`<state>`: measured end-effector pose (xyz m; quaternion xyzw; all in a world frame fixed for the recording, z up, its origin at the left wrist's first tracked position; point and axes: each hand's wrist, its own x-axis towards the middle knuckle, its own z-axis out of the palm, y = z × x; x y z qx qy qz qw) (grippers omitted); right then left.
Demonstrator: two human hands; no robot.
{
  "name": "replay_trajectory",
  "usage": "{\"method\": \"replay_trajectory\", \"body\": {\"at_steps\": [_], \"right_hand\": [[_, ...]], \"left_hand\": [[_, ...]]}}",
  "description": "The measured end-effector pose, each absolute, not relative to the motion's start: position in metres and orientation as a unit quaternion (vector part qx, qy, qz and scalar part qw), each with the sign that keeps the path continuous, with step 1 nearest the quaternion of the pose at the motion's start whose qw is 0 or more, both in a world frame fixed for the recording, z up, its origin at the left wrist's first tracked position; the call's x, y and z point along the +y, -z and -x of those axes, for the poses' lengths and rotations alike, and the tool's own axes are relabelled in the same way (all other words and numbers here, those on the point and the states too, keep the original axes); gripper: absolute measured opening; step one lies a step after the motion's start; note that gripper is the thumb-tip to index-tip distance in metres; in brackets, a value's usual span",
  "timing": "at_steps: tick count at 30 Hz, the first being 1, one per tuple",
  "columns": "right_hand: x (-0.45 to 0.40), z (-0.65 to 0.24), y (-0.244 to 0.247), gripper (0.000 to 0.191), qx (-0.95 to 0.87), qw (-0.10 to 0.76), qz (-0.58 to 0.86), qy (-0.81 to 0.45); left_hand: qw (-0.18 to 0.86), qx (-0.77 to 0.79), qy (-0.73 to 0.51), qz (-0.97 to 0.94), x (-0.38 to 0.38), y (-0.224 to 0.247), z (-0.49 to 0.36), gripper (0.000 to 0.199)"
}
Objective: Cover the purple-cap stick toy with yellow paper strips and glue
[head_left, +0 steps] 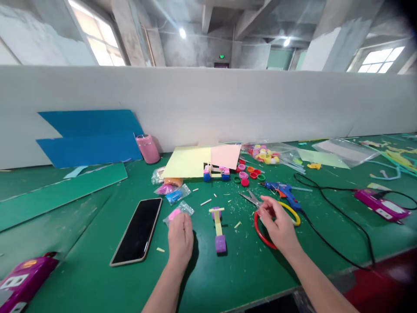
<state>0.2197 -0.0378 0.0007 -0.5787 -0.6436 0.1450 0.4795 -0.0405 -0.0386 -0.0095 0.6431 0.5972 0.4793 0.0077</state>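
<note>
My left hand [180,234] is at a small clear bag with pink material [174,214], its fingers pressed together over the bag's near end; what they hold is hidden. My right hand [275,219] is over the scissors [262,230] with one red and one yellow handle, fingers bent and thumb near the pivot; its grip is unclear. Between my hands lies a small yellow stick piece [218,226] with purple blocks at its ends. Farther back stands a little model with blue and pink wheels [216,173].
A phone [137,231] lies left of my left hand. Behind are yellow card [187,161], a pink jar [147,148] and coloured rings [243,175]. A blue glue gun [282,191] with a black cable lies beyond my right hand. Magenta power strips [381,205] sit at both sides.
</note>
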Motion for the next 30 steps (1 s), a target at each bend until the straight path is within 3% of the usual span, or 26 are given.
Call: {"method": "replay_trajectory", "body": {"at_steps": [11, 19, 30], "right_hand": [[-0.032, -0.305, 0.011, 0.026, -0.689, 0.305, 0.644, -0.133], [-0.022, -0.301, -0.001, 0.027, -0.738, 0.191, 0.636, -0.121], [-0.014, -0.33, 0.003, 0.03, -0.775, 0.15, 0.607, -0.095]], "left_hand": [[-0.067, 0.577, -0.455, -0.675, -0.039, 0.017, 0.049, 0.008], [-0.033, 0.56, -0.448, -0.697, -0.042, 0.009, 0.054, 0.015], [0.004, 0.63, -0.46, -0.626, -0.044, 0.019, 0.048, 0.017]]}}
